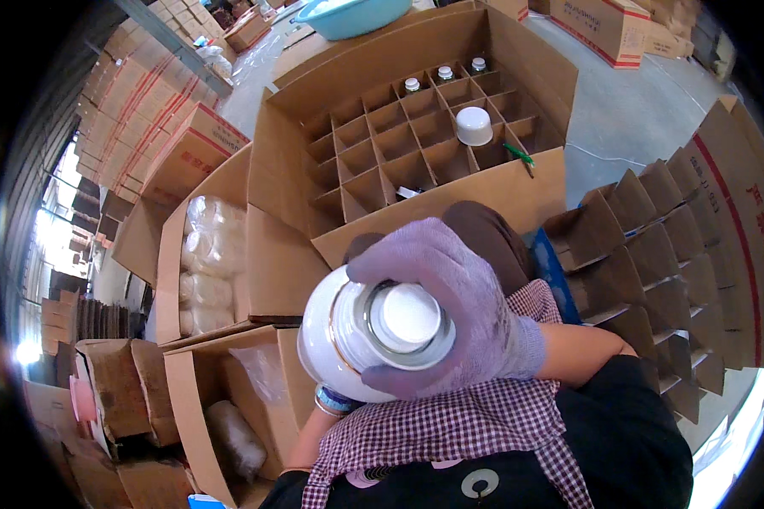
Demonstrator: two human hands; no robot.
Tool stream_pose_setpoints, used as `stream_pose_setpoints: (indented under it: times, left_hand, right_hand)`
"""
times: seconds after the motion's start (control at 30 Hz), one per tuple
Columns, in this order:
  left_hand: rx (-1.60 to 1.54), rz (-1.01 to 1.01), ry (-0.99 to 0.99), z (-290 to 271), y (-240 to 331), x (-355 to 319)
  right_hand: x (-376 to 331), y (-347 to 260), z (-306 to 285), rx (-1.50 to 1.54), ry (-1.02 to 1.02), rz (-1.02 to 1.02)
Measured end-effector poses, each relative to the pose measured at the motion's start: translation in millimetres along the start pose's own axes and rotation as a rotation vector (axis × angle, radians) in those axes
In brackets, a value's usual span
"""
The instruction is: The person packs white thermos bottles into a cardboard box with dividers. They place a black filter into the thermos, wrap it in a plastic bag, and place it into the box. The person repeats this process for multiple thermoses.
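Observation:
My right hand (pixel 450 297), in a grey-purple knit glove, is closed round the neck and shoulder of a glossy white bottle (pixel 323 335). The bottle has a thin gold line, a silvery ring at its neck and a white cap (pixel 411 314) facing up. My left hand is hidden behind the bottle; only its wrist with a blue-and-white band (pixel 335 400) shows. In front of me an open carton (pixel 441 204) has cardboard dividers. A white cup-shaped lid (pixel 474 125) sits on its dividers, beside a green pen-like tool (pixel 519 154). Several white-capped bottles (pixel 446 74) stand in the far cells.
At left, one carton holds clear plastic-wrapped pieces (pixel 208 254), and another box (pixel 187 407) holds plastic bags. Cardboard dividers (pixel 654 254) stand at right. A light-blue basin (pixel 352 17) is beyond the carton. Stacked cartons (pixel 136 119) rise at the far left.

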State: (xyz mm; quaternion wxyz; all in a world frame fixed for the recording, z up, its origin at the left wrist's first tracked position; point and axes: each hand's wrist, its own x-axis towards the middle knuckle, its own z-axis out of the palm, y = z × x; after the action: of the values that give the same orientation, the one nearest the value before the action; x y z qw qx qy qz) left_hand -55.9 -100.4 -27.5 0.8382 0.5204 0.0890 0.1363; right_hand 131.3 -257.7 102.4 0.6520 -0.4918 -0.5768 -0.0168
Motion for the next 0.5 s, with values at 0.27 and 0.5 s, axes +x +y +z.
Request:
stream_pose_setpoints:
  times: [0.27,0.5]
  left_hand:
    - [-0.06,0.014,0.077,-11,19,-27]
    - [-0.051,0.038,0.08,-12,17,-21]
  right_hand:
    - [7,0,5,0.12,-0.041,-0.107]
    - [24,13,6,0.305,-0.235,-0.18]
